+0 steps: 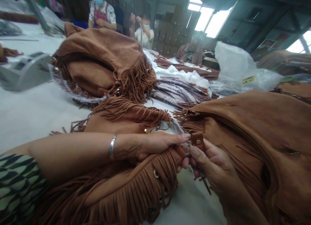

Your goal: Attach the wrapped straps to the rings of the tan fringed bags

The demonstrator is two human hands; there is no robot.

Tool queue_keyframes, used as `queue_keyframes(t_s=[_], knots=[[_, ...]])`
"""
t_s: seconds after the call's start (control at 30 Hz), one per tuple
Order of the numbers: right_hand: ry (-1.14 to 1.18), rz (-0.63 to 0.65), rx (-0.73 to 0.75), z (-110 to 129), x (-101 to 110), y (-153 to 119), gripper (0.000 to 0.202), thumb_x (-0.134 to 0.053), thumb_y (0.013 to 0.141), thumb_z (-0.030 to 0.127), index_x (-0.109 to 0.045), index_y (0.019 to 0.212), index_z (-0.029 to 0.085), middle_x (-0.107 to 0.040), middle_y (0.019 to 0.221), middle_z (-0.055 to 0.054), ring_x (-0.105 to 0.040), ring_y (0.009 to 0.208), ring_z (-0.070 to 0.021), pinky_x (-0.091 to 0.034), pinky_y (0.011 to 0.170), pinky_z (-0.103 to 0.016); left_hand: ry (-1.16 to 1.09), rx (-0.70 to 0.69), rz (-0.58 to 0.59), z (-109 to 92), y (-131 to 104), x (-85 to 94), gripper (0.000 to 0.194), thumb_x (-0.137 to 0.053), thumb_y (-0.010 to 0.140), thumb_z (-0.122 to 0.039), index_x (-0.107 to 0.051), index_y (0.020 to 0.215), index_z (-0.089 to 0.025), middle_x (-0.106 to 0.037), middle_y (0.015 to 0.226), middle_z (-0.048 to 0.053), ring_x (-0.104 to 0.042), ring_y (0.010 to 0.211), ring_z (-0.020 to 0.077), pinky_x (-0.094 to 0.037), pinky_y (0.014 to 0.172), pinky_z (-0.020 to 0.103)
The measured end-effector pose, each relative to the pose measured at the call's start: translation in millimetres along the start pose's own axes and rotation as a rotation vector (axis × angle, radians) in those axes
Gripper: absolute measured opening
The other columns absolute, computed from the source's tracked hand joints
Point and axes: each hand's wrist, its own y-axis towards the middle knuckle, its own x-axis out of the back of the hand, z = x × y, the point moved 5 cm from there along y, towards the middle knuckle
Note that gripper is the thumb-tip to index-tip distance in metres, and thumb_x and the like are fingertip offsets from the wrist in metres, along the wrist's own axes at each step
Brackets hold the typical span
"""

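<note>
Both my hands meet over a brown fringed suede bag [136, 183] lying in front of me. My left hand [157, 144], with a silver bangle at the wrist, pinches a brown strap end near a small metal ring. Opposite it, my right hand [213, 160] closes its thumb and fingers on a brown leather tab [197, 140] with a gold stud. The tab and the ring are close together between my fingertips; whether they are joined I cannot tell. Clear plastic wrap shows around the hardware.
Another brown fringed bag [102, 56] stands upright at the back left, and a large one [267, 127] is on the right. Wrapped fringe pieces [179, 88] and plastic bags [238, 69] lie behind. A grey tape dispenser [24, 71] is at left. Several people are across the white table [73, 118].
</note>
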Motion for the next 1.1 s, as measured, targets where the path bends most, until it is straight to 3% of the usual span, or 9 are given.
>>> queue_keyframes(t_s=[0.2, 0.3, 0.37, 0.43, 0.5, 0.67, 0.83, 0.93, 1.1], knots=[[0.128, -0.029, -0.009, -3.7, 1.9, -1.4, 0.023, -0.056, 0.085, 0.04, -0.055, 0.085, 0.018, -0.055, 0.058, 0.003, -0.043, 0.042, -0.0051, -0.034, 0.038, -0.016, -0.085, -0.04, 0.124, -1.3, -2.1, -7.4, 0.043, -0.055, 0.079, -0.052, -0.062, 0.081, -0.009, -0.061, 0.068, 0.003, -0.054, 0.055, 0.0115, -0.046, 0.065, 0.028], [0.066, -0.08, -0.016, -5.6, 8.4, -2.7, 0.026, -0.059, 0.082, 0.042, -0.056, 0.078, 0.016, -0.053, 0.053, 0.003, -0.041, 0.039, -0.0055, -0.032, 0.037, -0.017, -0.004, 0.018, 0.199, 1.8, -5.5, -10.5, 0.05, -0.056, 0.075, -0.06, -0.059, 0.085, -0.011, -0.059, 0.067, 0.004, -0.055, 0.062, 0.0147, -0.045, 0.065, 0.029], [0.022, -0.079, -0.017, -5.3, 9.8, -2.9, 0.03, -0.06, 0.081, 0.043, -0.056, 0.071, 0.015, -0.05, 0.051, 0.003, -0.039, 0.039, -0.0053, -0.03, 0.036, -0.017, 0.111, 0.027, 0.162, 1.9, -7.6, -10.4, 0.04, -0.065, 0.07, -0.048, -0.058, 0.088, -0.014, -0.057, 0.068, 0.001, -0.053, 0.064, 0.0137, -0.043, 0.066, 0.026], [-0.023, -0.029, -0.031, -2.5, 6.9, -2.7, 0.032, -0.062, 0.079, 0.043, -0.054, 0.064, 0.016, -0.046, 0.049, 0.004, -0.037, 0.038, -0.0053, -0.029, 0.035, -0.018, 0.319, 0.001, 0.08, -0.5, -9.1, -10.0, 0.024, -0.067, 0.066, -0.027, -0.057, 0.085, -0.015, -0.055, 0.069, -0.002, -0.05, 0.065, 0.0106, -0.039, 0.065, 0.022], [-0.102, 0.039, -0.048, 3.5, 1.8, -3.2, 0.032, -0.062, 0.079, 0.041, -0.052, 0.062, 0.016, -0.042, 0.049, 0.005, -0.035, 0.039, -0.0051, -0.026, 0.034, -0.017, 0.552, -0.01, 0.037, -2.7, -10.3, -12.1, 0.011, -0.061, 0.065, -0.017, -0.056, 0.074, -0.014, -0.051, 0.067, -0.004, -0.045, 0.064, 0.0085, -0.035, 0.062, 0.02], [-0.302, 0.326, -0.119, 16.4, -12.6, -10.3, 0.026, -0.053, 0.086, 0.039, -0.058, 0.075, 0.016, -0.046, 0.061, 0.003, -0.037, 0.045, -0.0046, -0.029, 0.037, -0.015, 0.724, 0.064, 0.04, -2.4, -13.7, -15.6, 0.003, -0.051, 0.062, -0.017, -0.051, 0.064, -0.015, -0.041, 0.056, -0.007, -0.036, 0.053, 0.0073, -0.029, 0.052, 0.02], [-0.319, 0.376, -0.163, 13.3, -16.4, -15.9, 0.028, -0.049, 0.088, 0.041, -0.055, 0.077, 0.016, -0.041, 0.058, 0.005, -0.037, 0.045, -0.0047, -0.031, 0.037, -0.014, 0.776, 0.054, 0.027, -4.3, -18.0, -12.4, 0.004, -0.049, 0.061, -0.016, -0.046, 0.063, -0.016, -0.038, 0.053, -0.007, -0.033, 0.048, 0.0066, -0.025, 0.047, 0.02], [-0.233, 0.297, -0.158, 7.1, -20.2, -17.1, 0.029, -0.055, 0.085, 0.041, -0.051, 0.07, 0.016, -0.037, 0.053, 0.007, -0.035, 0.042, -0.0042, -0.03, 0.036, -0.015, 0.821, 0.03, -0.034, -7.9, -20.0, -7.6, 0.006, -0.05, 0.061, -0.019, -0.047, 0.064, -0.016, -0.039, 0.054, -0.006, -0.035, 0.049, 0.0072, -0.024, 0.045, 0.02], [-0.043, -0.084, -0.007, -1.9, -17.7, -17.0, 0.024, -0.061, 0.081, 0.038, -0.055, 0.074, 0.016, -0.047, 0.052, 0.004, -0.042, 0.038, -0.0068, -0.033, 0.034, -0.019, 0.74, -0.028, -0.036, -14.6, -21.1, -8.2, 0.009, -0.052, 0.063, -0.021, -0.045, 0.062, -0.016, -0.035, 0.055, -0.006, -0.03, 0.049, 0.0064, -0.024, 0.044, 0.019]])
